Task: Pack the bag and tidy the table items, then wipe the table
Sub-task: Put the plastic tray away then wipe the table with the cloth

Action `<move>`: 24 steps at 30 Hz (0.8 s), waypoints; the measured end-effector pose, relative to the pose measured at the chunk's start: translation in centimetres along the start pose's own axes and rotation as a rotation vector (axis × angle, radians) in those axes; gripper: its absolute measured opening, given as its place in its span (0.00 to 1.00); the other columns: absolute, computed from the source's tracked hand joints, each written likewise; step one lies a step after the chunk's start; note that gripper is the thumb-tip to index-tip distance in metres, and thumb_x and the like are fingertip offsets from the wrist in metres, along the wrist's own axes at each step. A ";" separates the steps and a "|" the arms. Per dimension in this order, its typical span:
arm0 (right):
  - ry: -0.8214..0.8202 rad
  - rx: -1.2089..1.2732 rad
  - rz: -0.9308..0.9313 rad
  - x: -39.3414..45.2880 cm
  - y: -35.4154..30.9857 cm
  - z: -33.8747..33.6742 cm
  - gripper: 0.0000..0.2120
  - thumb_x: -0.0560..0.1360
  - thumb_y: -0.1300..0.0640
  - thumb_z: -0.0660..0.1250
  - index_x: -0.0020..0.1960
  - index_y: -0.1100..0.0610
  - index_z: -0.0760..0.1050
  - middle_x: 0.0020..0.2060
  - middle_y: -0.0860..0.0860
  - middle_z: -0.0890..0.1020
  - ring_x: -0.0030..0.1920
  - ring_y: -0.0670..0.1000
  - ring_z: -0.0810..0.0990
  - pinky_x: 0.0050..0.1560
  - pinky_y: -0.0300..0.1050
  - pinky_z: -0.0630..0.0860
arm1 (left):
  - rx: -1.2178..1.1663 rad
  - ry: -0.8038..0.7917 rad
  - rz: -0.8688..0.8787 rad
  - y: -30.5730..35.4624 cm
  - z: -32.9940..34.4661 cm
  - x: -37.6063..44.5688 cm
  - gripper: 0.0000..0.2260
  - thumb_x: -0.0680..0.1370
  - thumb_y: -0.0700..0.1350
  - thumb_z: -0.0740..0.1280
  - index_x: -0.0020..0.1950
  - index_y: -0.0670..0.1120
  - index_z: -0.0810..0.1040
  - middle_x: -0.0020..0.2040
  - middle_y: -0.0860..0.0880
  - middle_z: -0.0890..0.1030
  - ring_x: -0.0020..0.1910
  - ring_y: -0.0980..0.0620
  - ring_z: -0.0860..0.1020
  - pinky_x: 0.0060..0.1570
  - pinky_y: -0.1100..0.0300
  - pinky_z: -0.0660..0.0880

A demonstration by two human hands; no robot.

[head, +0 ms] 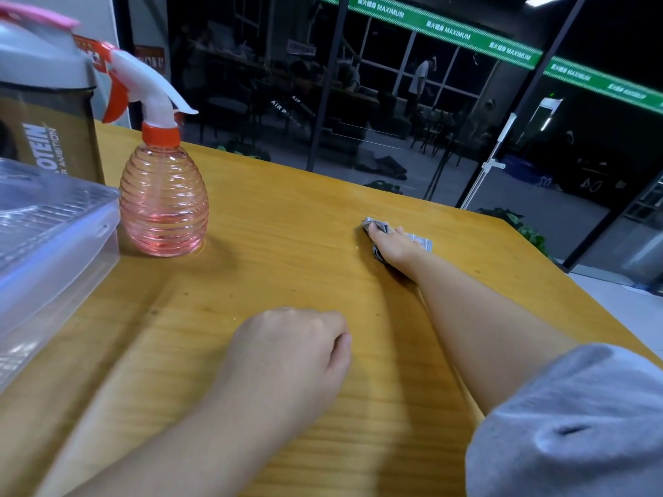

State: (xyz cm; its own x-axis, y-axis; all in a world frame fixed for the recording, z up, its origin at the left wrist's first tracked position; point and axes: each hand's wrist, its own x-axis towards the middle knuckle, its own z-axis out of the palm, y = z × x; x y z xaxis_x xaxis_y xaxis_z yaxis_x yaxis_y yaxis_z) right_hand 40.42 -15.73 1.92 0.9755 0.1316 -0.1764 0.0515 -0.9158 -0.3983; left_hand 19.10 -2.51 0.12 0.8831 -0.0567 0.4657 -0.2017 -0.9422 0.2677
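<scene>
The right hand covers most of the grey cloth — only crumpled edges show around the fingers, so how the fingers lie on it cannot be told. The left hand is blurred and its curled fingers hide the palm, and whether it holds anything is unclear. At the left edge the clear plastic box and the protein shaker are both cut off — the shaker's lettering only partly readable — while figures and furniture behind the dark glass wall are too dim to make out.
</scene>
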 end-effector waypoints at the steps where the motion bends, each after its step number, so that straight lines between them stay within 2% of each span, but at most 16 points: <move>1: -0.001 0.001 0.001 0.3 -0.2 0.1 0.29 0.81 0.40 0.42 0.78 0.51 0.46 0.77 0.50 0.47 0.76 0.53 0.42 0.73 0.51 0.41 | -0.001 -0.003 -0.021 -0.2 0.1 -0.1 0.15 0.78 0.56 0.49 0.47 0.53 0.73 0.39 0.54 0.79 0.41 0.54 0.76 0.39 0.58 0.72; 3: -0.003 0.002 0.003 0.8 -0.5 0.2 0.29 0.81 0.39 0.42 0.78 0.51 0.47 0.77 0.51 0.47 0.77 0.53 0.42 0.74 0.51 0.41 | -0.035 -0.025 -0.046 -0.4 0.2 -0.1 0.13 0.78 0.57 0.50 0.50 0.54 0.72 0.42 0.54 0.79 0.44 0.54 0.75 0.43 0.58 0.71; 6: -0.009 0.000 -0.016 1.6 -1.2 0.5 0.29 0.81 0.40 0.42 0.78 0.51 0.47 0.77 0.51 0.47 0.77 0.53 0.43 0.74 0.51 0.42 | -0.076 0.007 -0.030 -0.6 0.2 -0.3 0.17 0.76 0.58 0.48 0.48 0.53 0.73 0.40 0.54 0.79 0.42 0.54 0.76 0.39 0.59 0.70; 9: -0.014 0.001 -0.040 2.6 -1.8 0.6 0.29 0.81 0.40 0.43 0.78 0.52 0.46 0.77 0.51 0.47 0.77 0.53 0.44 0.74 0.52 0.43 | -0.069 0.003 -0.034 -0.6 0.2 -0.4 0.20 0.72 0.58 0.45 0.50 0.53 0.73 0.41 0.54 0.79 0.42 0.54 0.75 0.39 0.59 0.71; 14: -0.045 -0.022 -0.075 4.3 -2.9 1.0 0.31 0.79 0.37 0.44 0.78 0.50 0.48 0.77 0.51 0.47 0.77 0.54 0.46 0.75 0.54 0.45 | -0.114 0.013 -0.093 -0.7 -0.1 0.1 0.19 0.72 0.58 0.48 0.47 0.53 0.75 0.38 0.54 0.80 0.40 0.54 0.76 0.39 0.57 0.73; 15: -0.050 -0.013 -0.084 4.5 -3.1 1.0 0.31 0.79 0.37 0.45 0.77 0.50 0.48 0.77 0.51 0.48 0.77 0.54 0.46 0.75 0.55 0.45 | -0.108 0.000 -0.104 -0.8 -0.1 0.2 0.18 0.72 0.58 0.48 0.46 0.53 0.75 0.37 0.54 0.80 0.39 0.54 0.76 0.38 0.58 0.73; 18: -0.049 0.018 -0.099 4.7 -3.4 0.9 0.32 0.79 0.37 0.46 0.77 0.51 0.48 0.77 0.52 0.50 0.76 0.56 0.49 0.75 0.55 0.48 | -0.087 -0.081 -0.111 -0.6 -0.2 0.3 0.15 0.71 0.57 0.53 0.36 0.53 0.76 0.27 0.56 0.77 0.28 0.54 0.75 0.24 0.61 0.70; 19: -0.048 0.025 -0.101 4.7 -3.4 1.0 0.32 0.79 0.37 0.47 0.77 0.52 0.48 0.77 0.52 0.51 0.76 0.57 0.50 0.75 0.55 0.49 | -0.094 -0.078 -0.115 -0.6 -0.2 0.4 0.15 0.70 0.57 0.52 0.35 0.53 0.76 0.27 0.56 0.76 0.27 0.54 0.75 0.23 0.62 0.69; 22: -0.046 -0.013 -0.142 4.3 -3.4 1.1 0.31 0.80 0.38 0.47 0.77 0.53 0.49 0.77 0.53 0.53 0.76 0.57 0.53 0.74 0.53 0.50 | -0.078 -0.057 -0.101 -0.7 0.0 0.4 0.16 0.70 0.57 0.52 0.37 0.53 0.76 0.28 0.56 0.78 0.28 0.54 0.76 0.25 0.62 0.70; 24: -0.052 -0.043 -0.185 3.9 -3.4 1.2 0.29 0.80 0.39 0.47 0.77 0.50 0.50 0.77 0.53 0.52 0.76 0.56 0.53 0.74 0.53 0.50 | -0.099 -0.063 -0.093 -0.5 -0.5 0.5 0.17 0.71 0.58 0.51 0.42 0.53 0.77 0.33 0.55 0.80 0.34 0.54 0.77 0.30 0.60 0.72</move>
State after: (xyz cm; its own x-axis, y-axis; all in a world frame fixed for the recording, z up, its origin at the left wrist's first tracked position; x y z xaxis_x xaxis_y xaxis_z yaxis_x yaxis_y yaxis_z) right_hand 43.78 -11.66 1.55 0.9364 0.3171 -0.1502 0.2388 -0.8896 -0.3895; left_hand 19.44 -1.88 0.58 0.9241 0.0062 0.3821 -0.1555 -0.9073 0.3907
